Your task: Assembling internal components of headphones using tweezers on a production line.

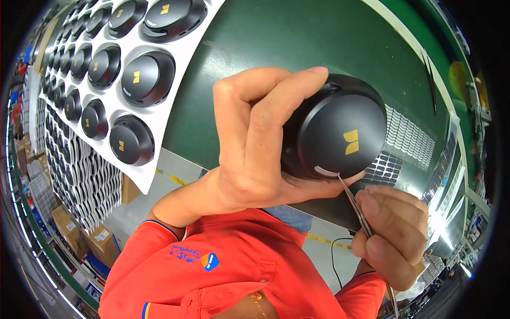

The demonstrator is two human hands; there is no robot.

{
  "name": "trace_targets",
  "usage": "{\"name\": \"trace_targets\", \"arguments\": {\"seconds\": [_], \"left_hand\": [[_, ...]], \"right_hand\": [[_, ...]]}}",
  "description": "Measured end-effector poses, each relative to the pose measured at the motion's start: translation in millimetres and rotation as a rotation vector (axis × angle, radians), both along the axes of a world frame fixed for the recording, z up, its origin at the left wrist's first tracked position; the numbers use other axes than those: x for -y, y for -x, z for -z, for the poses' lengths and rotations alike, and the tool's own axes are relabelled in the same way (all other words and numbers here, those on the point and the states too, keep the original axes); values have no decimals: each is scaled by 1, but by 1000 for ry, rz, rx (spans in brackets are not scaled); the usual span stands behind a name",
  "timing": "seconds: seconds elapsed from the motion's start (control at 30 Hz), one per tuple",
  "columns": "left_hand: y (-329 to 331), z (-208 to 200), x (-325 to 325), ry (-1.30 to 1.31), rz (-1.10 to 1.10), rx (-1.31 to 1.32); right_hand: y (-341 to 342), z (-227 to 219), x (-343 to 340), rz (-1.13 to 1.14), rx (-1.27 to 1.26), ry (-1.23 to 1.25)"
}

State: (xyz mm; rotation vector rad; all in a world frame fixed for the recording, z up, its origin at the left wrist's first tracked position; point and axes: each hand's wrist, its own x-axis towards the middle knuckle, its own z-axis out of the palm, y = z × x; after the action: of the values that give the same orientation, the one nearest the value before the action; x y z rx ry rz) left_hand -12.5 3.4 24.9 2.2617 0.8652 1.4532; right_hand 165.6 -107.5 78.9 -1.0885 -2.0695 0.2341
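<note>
The left hand [247, 141] gripped a black domed housing [342, 135] above the green tabletop [194, 119], fingers curled over its left side and thumb along its lower edge. The right hand [393, 228] pinched metal tweezers [357, 208], with the tips at the right end of a pale curved strip [325, 171] below the gold emblem [351, 142]. A sheet of pale stickers [409, 135] lay right of the housing. To the left, a white tray [139, 176] held rows of matching housings [150, 78].
</note>
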Motion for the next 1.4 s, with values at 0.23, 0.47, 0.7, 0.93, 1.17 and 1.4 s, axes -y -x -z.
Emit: {"name": "trace_targets", "arguments": {"seconds": [0.23, 0.47, 0.7, 0.93, 1.17, 1.4], "left_hand": [[-1, 6, -7, -70, 25, -11], [0, 8, -5, -42, 64, 29], [1, 8, -3, 30, 108, -43], [11, 6, 1, 70, 87, -88], [67, -15, 16, 286, 422, -463], [41, 6, 18, 369, 654, -350]], "right_hand": [[8, -2, -9, 100, -255, 113], [7, -2, -10, 127, -318, 156], [7, 10, -17, 252, -601, 207], [-12, 11, -19, 260, -941, 302], [-31, 14, -29, 393, -923, 630], [-27, 41, -35, 239, -801, 821]]}}
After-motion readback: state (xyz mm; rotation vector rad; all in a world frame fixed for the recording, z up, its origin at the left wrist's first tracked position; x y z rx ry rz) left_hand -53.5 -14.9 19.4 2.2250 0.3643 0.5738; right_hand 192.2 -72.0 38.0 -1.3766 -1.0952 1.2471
